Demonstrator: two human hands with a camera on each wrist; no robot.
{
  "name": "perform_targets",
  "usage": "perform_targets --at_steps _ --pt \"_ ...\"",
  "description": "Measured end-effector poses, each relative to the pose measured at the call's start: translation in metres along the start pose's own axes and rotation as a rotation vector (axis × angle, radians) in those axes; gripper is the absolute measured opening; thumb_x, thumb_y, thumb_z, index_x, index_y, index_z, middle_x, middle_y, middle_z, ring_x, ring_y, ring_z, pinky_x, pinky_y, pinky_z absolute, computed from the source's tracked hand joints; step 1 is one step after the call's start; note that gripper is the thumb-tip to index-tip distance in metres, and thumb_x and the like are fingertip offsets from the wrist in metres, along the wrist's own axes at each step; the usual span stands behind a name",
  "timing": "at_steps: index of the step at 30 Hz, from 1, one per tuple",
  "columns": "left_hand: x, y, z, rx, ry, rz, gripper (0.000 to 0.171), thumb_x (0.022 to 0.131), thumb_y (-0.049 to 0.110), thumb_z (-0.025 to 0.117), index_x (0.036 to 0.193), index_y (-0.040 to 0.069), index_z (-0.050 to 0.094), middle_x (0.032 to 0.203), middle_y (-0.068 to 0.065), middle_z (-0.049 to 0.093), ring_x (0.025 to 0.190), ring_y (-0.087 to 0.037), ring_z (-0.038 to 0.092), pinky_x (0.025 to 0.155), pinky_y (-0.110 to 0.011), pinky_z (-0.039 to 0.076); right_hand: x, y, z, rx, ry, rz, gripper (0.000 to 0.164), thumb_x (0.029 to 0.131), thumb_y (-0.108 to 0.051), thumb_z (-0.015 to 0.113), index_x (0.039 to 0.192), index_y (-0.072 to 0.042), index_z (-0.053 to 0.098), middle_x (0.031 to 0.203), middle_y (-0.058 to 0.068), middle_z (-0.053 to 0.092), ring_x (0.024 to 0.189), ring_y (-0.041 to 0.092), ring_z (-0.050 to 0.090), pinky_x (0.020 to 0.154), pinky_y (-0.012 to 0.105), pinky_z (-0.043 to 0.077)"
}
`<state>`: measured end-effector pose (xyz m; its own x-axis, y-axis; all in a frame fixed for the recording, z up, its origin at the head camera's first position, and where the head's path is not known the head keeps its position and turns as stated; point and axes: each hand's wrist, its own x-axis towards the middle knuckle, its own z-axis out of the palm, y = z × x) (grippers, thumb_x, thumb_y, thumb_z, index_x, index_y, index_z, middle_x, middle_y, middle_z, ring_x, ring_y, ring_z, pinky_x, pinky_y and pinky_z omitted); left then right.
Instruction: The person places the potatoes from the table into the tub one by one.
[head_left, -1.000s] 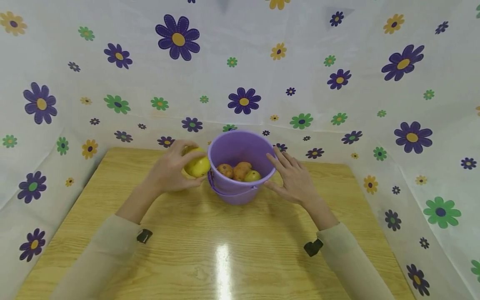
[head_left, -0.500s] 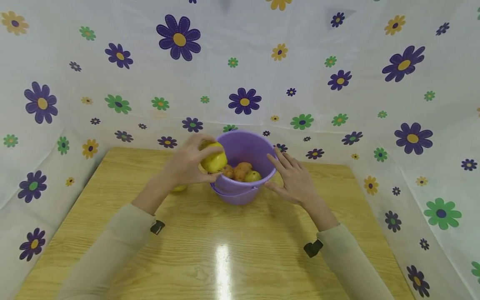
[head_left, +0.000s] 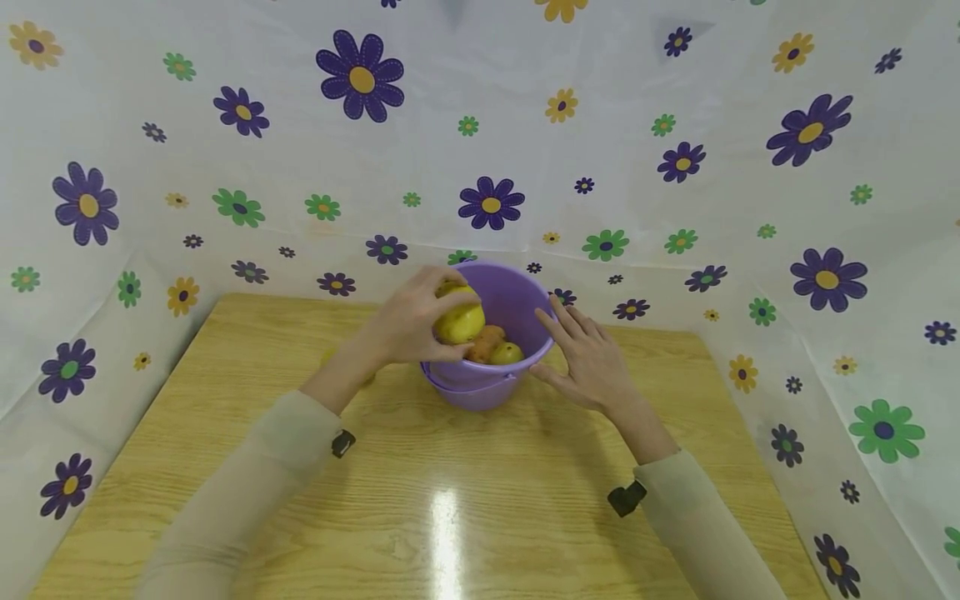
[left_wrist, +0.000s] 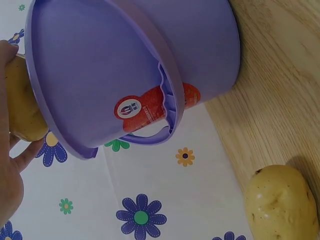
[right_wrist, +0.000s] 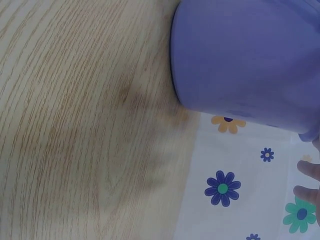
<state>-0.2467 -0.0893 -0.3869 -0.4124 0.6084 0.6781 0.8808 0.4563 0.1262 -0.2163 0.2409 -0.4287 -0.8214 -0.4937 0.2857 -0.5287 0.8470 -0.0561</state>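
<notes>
My left hand (head_left: 408,321) grips a yellow potato (head_left: 462,322) between thumb and fingers, over the left rim of a purple bucket (head_left: 476,397). In the left wrist view the held potato (left_wrist: 24,102) shows just beyond the bucket's rim. Inside the bucket lie a browner potato (head_left: 489,341) and a yellowish one (head_left: 507,353); the hand hides part of the inside. With fingers spread and fairly straight, my right hand (head_left: 588,362) rests against the bucket's right rim. Another potato (left_wrist: 281,205) lies on the table left of the bucket, mostly behind my left forearm in the head view.
The bucket stands near the back of a wooden table (head_left: 420,517), its handle (left_wrist: 172,107) hanging down outside. A white cloth (head_left: 615,67) printed with flowers surrounds the table at the back and sides. Dark straps sit at both wrists.
My left hand has carried the potato rightward from beside the bucket to over its opening. The table potato came into view behind the forearm. The right hand has stayed at the rim.
</notes>
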Motion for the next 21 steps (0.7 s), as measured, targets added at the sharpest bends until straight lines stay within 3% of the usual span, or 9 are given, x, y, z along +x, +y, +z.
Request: perform_targets --at_steps 8,18,21 --pt "0.012 0.000 0.010 -0.017 -0.071 -0.023 0.060 0.073 0.038 0.091 0.123 0.012 0.071 0.127 -0.019 0.062 0.120 -0.036 0.060 0.100 -0.046 0.061 0.000 -0.001 -0.001 0.000 -0.014 0.010 0.090 0.097 -0.080 0.040 0.168 -0.025 0.028 0.178 0.007 0.021 0.159 0.041 0.033 0.125 0.064 0.036" --pt "0.022 -0.001 0.024 0.042 -0.192 -0.040 0.059 0.078 0.047 0.087 0.125 0.015 0.070 0.127 -0.016 0.063 0.122 -0.036 0.061 0.111 -0.054 0.054 0.000 0.000 0.000 0.003 -0.018 0.003 0.093 0.097 -0.085 0.031 0.169 -0.026 0.026 0.178 0.006 0.020 0.158 0.042 0.035 0.124 0.066 0.037" --pt "0.026 0.000 0.026 0.047 -0.209 -0.034 0.057 0.079 0.046 0.087 0.124 0.016 0.070 0.126 -0.014 0.063 0.117 -0.034 0.062 0.108 -0.053 0.055 0.000 0.000 0.000 0.005 -0.016 0.004 0.093 0.097 -0.085 0.032 0.169 -0.027 0.026 0.178 0.006 0.020 0.158 0.042 0.035 0.125 0.066 0.037"
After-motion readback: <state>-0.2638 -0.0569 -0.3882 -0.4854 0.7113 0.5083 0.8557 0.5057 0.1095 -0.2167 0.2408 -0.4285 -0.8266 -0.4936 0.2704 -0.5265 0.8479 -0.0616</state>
